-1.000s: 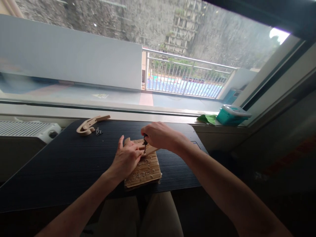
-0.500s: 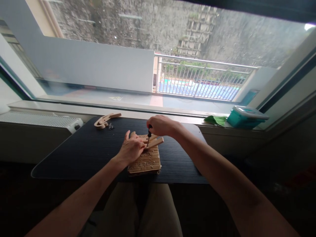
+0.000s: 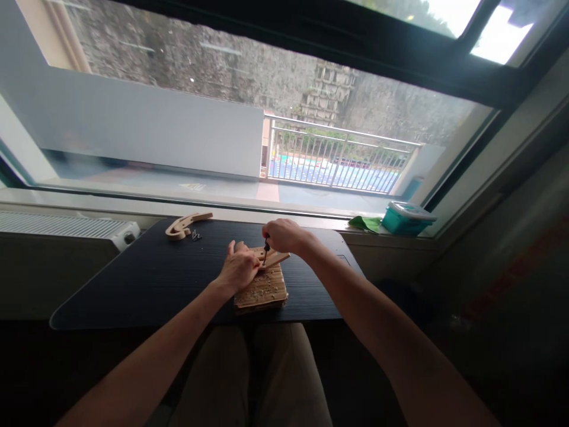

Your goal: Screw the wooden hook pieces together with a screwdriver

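Observation:
My right hand (image 3: 287,235) is closed around the dark handle of a screwdriver (image 3: 266,249), its shaft pointing down. The tip meets a pale wooden piece (image 3: 279,258) that lies across a thick board (image 3: 262,290) strewn with wood crumbs. Close to the tip, my left hand (image 3: 240,270) grips and presses the wooden piece against the board, covering its left part. Behind the screwdriver a second strip of pale wood with a dark hole shows in part.
Curved wooden pieces (image 3: 178,228) and several small screws (image 3: 196,235) lie at the back left of the black table (image 3: 146,284). On the windowsill stand a teal box (image 3: 406,219) and a green cloth (image 3: 365,223). A radiator (image 3: 71,228) is at the left.
The head view has tilted up and shifted, showing more of the window frame. Both hands keep their grips, and the screwdriver still stands on the wooden piece.

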The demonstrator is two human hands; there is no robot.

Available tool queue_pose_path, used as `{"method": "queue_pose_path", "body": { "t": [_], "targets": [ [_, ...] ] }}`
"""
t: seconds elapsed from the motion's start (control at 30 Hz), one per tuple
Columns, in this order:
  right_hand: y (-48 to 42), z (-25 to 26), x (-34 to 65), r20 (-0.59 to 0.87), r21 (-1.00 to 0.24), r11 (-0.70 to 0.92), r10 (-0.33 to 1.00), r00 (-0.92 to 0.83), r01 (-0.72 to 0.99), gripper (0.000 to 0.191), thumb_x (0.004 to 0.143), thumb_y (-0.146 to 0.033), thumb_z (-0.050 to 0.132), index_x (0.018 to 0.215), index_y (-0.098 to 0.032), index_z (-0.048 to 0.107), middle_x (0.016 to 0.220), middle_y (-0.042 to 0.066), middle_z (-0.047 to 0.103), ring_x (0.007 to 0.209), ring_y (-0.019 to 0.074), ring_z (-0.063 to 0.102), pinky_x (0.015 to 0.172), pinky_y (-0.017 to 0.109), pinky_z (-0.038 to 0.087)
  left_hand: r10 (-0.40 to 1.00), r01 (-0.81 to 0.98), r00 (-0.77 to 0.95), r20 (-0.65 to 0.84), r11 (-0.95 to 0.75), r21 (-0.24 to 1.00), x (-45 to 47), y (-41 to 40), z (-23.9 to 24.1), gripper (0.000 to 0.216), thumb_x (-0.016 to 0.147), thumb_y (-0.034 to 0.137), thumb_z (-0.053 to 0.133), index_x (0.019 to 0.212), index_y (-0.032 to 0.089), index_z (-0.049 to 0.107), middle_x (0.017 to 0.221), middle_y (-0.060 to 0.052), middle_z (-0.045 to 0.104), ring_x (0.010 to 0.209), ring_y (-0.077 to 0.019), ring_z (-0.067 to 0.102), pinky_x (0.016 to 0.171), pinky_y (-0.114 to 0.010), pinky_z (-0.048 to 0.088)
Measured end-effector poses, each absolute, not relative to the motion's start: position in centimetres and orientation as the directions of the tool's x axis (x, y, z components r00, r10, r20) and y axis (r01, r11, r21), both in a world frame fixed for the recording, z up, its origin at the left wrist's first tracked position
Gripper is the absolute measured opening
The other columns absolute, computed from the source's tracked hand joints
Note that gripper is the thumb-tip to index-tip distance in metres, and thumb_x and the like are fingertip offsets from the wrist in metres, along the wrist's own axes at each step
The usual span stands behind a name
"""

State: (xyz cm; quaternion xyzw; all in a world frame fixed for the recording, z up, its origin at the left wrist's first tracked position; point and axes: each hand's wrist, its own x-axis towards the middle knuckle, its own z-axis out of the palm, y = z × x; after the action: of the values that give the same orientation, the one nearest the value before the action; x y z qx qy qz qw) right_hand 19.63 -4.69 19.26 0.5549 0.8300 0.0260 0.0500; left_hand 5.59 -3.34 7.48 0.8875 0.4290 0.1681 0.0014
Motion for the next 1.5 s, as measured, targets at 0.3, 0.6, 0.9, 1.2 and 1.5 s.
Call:
{"method": "queue_pose_path", "body": {
  "t": [0.3,0.6,0.9,1.2,1.5],
  "targets": [
    [-3.8,20.3,20.8,-0.119,0.069,0.426,0.901,-0.417,0.902,0.029,0.083,-0.02,0.052,0.104,-0.019,0.071,0.1,0.009,0.073,0.087,0.0176,0.064,0.065,0.024,0.04,0.754,0.747,0.589,0.29,-0.645,0.16,5.5,-3.1,7.6,0.024,0.086,0.023,0.054,0.075,0.025,0.075,0.083,-0.006,0.072,0.1,-0.0275,0.056,0.109,-0.065,0.016],
    [-3.1,19.9,21.8,-0.131,0.039,0.487,0.868,-0.479,0.872,0.028,0.088,-0.023,0.047,0.103,-0.014,0.068,0.099,0.013,0.072,0.087,0.0214,0.066,0.066,0.028,0.041,0.751,0.752,0.593,0.291,-0.646,0.132,5.5,-2.9,7.6,0.025,0.087,0.02,0.051,0.078,0.025,0.074,0.084,-0.004,0.071,0.097,-0.0262,0.056,0.109,-0.065,0.016],
    [-2.4,19.5,21.3,-0.145,0.036,0.627,0.774,-0.617,0.778,0.026,0.084,-0.013,0.049,0.104,-0.016,0.066,0.097,0.01,0.072,0.083,0.0169,0.064,0.063,0.025,0.038,0.749,0.751,0.587,0.308,-0.646,0.138,5.4,-3.0,7.4,0.026,0.087,0.02,0.05,0.078,0.025,0.074,0.082,-0.004,0.071,0.096,-0.0256,0.057,0.11,-0.065,0.016],
    [-2.6,20.2,19.6,-0.195,0.065,0.536,0.834,-0.516,0.842,0.026,0.085,-0.018,0.05,0.102,-0.011,0.069,0.1,0.015,0.072,0.086,0.0196,0.065,0.064,0.026,0.042,0.759,0.759,0.582,0.292,-0.636,0.138,5.5,-3.2,7.9,0.024,0.087,0.02,0.052,0.077,0.023,0.074,0.082,-0.005,0.071,0.098,-0.0267,0.057,0.109,-0.065,0.018],
    [-1.7,19.7,19.1,-0.311,0.062,0.564,0.795,-0.522,0.823,0.02,0.074,-0.023,0.063,0.089,-0.014,0.074,0.092,0.011,0.073,0.082,0.0184,0.064,0.062,0.026,0.041,0.76,0.76,0.576,0.3,-0.633,0.146,5.5,-3.0,7.5,0.024,0.085,0.019,0.053,0.071,0.025,0.071,0.078,-0.002,0.068,0.095,-0.024,0.057,0.109,-0.064,0.017]
  ]
}}
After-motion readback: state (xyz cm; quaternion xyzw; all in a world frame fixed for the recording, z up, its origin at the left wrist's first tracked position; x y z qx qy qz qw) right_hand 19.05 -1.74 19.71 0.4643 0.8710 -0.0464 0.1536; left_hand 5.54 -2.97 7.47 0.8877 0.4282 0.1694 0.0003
